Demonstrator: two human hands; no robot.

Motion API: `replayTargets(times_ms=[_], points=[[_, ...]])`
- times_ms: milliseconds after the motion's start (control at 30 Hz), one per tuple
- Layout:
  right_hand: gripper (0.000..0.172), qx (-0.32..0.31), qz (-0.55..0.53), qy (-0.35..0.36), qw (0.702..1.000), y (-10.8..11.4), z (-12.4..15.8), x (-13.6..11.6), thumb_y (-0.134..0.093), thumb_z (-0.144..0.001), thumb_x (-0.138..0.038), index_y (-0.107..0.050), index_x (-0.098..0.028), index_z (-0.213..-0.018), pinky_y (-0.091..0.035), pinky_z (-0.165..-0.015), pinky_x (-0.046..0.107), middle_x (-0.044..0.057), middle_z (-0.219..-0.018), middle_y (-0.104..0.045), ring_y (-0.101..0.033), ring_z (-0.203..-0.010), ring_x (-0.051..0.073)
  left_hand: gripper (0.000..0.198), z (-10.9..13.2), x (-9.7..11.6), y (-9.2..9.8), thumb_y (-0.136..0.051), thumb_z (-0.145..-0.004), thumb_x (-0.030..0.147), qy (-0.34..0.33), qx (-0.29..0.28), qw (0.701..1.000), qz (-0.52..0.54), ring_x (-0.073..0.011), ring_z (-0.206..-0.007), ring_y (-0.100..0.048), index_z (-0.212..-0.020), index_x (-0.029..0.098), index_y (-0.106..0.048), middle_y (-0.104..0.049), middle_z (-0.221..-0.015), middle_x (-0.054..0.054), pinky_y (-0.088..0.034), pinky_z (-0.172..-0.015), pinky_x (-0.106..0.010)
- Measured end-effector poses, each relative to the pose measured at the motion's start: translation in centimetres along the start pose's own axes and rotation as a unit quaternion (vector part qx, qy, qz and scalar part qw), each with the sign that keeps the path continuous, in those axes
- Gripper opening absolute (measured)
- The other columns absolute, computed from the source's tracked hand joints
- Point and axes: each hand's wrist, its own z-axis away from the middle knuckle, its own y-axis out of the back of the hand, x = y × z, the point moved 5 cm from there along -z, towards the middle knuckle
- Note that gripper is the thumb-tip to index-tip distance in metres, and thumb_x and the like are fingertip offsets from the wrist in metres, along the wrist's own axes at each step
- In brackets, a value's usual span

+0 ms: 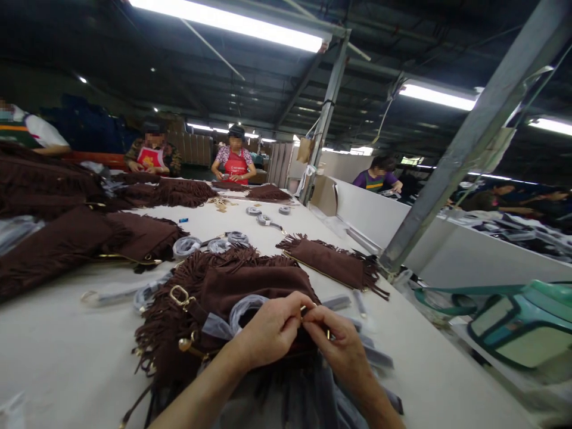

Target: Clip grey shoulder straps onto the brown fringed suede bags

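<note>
A brown fringed bag point(263, 283) lies in front of me with gold metal fittings. On top of it rests a coiled strap point(245, 310) in clear wrap, close beside my left hand point(270, 328). That hand is closed in a pinch at the bag's right part, on a small gold metal fitting point(304, 309). My right hand point(342, 345) meets it there, its thumb and fingertips pinched together at the same fitting; more gold metal shows by its fingers. Fingers cover most of the fitting. A gold clasp point(180, 297) hangs at the bag's left side.
Brown fringed bags are piled point(58, 238) at left; another bag point(335, 262) lies beyond my right hand. Wrapped coiled straps point(187, 246) are spread over the white table point(49, 333). A metal post point(465, 137) and a green stool point(531, 322) stand right. Several people work farther off.
</note>
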Motion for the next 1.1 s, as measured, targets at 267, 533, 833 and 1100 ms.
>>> replayTargets(times_ms=[267, 533, 833, 1100], points=[[0.017, 0.023, -0.065, -0.067, 0.995, 0.4, 0.5, 1.6, -0.061, -0.086, -0.034, -0.064, -0.022, -0.075, -0.041, -0.057, 0.025, -0.001, -0.068, -0.06, -0.052, -0.062, 0.016, 0.029, -0.3, 0.0, 0.4, -0.039, -0.08, 0.004, 0.027, 0.002, 0.999, -0.023, -0.0142, -0.066, -0.052, -0.098, 0.019, -0.056, -0.057, -0.073, 0.002, -0.037, -0.061, -0.023], [0.017, 0.007, -0.07, -0.057, 0.996, 0.2, 0.4, 1.7, -0.063, -0.087, -0.033, -0.065, -0.022, -0.074, -0.039, -0.058, 0.025, -0.001, -0.069, -0.06, -0.052, -0.064, 0.016, 0.027, -0.4, -0.3, 0.4, -0.042, -0.078, 0.004, 0.043, 0.005, 0.999, -0.01, -0.0132, -0.063, -0.049, -0.096, 0.019, -0.055, -0.051, -0.068, 0.004, -0.035, -0.059, -0.022], [0.019, 0.015, -0.052, -0.048, 0.997, -0.1, 0.3, 1.5, -0.062, -0.087, -0.035, -0.065, -0.022, -0.072, -0.041, -0.057, 0.026, -0.001, -0.067, -0.061, -0.053, -0.062, 0.017, 0.025, -0.4, -0.3, 0.3, -0.041, -0.079, 0.005, 0.041, 0.009, 0.999, -0.012, -0.0131, -0.063, -0.049, -0.095, 0.019, -0.056, -0.053, -0.07, 0.003, -0.035, -0.06, -0.022], [0.016, 0.026, -0.046, -0.038, 0.998, -0.3, 0.5, 1.2, -0.062, -0.086, -0.03, -0.064, -0.022, -0.072, -0.039, -0.057, 0.024, -0.003, -0.066, -0.059, -0.052, -0.061, 0.015, 0.026, -0.4, -0.5, 0.3, -0.042, -0.079, 0.004, 0.044, 0.016, 0.999, 0.012, -0.0126, -0.062, -0.046, -0.095, 0.018, -0.056, -0.05, -0.068, 0.004, -0.033, -0.062, -0.023]])
